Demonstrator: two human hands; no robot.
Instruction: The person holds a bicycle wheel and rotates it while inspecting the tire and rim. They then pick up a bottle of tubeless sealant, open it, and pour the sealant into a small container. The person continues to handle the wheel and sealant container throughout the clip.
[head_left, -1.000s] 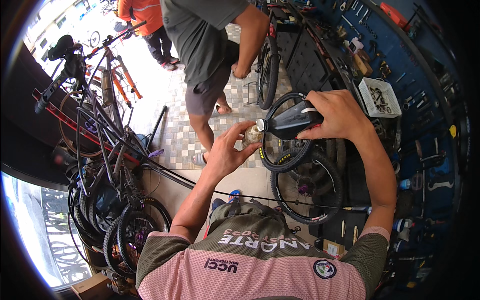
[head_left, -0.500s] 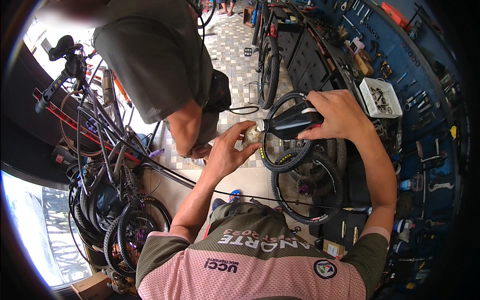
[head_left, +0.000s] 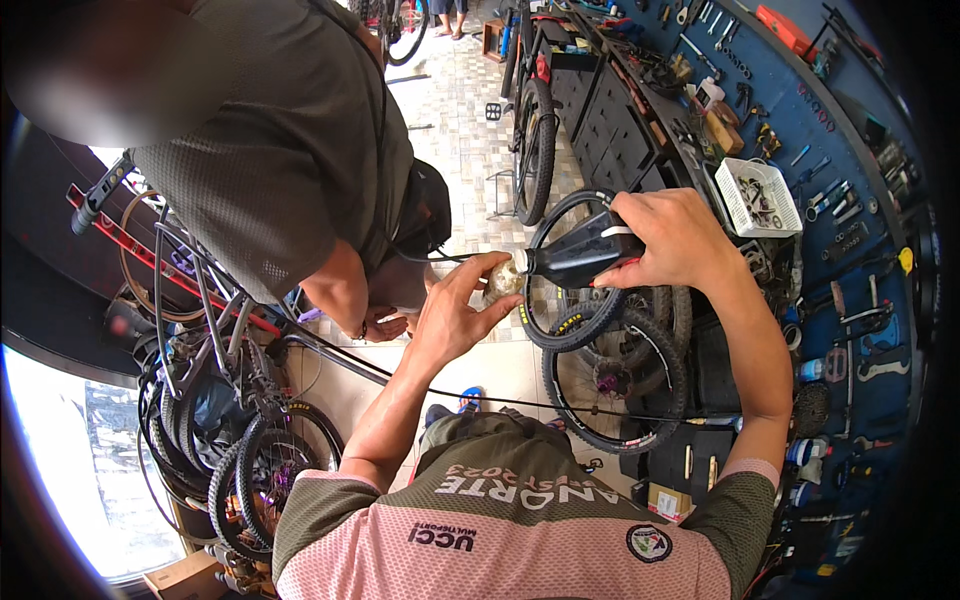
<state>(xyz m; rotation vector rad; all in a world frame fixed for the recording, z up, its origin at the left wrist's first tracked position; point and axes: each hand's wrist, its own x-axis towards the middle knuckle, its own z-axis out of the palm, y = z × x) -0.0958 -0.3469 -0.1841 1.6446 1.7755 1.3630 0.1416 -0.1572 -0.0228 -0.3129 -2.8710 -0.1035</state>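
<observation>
My left hand (head_left: pixel 450 318) is closed round a small, clear, rounded jar (head_left: pixel 503 281), with the thumb below and the fingers above. Light, yellowish patches show through its wall; I cannot make out its contents. From the right, my right hand (head_left: pixel 675 238) grips a black bottle (head_left: pixel 582 252) by its base end. The bottle lies nearly level, its narrow neck pointing left. At the jar's top, a pale ring or mouth meets the neck, and I see no gap between them. Whether liquid is flowing cannot be seen.
A co-worker in a dark shirt (head_left: pixel 290 130) bends close on my left. Bicycles crowd the left side, and wheels (head_left: pixel 615 380) stand beyond the bottle. At right are a tool wall (head_left: pixel 850 200) and a white basket (head_left: pixel 760 198) of parts. A black cable crosses before me.
The co-worker has leaned to the left and nearer, and that person's hand has shifted left. My hands, the jar and the black bottle have barely moved.
</observation>
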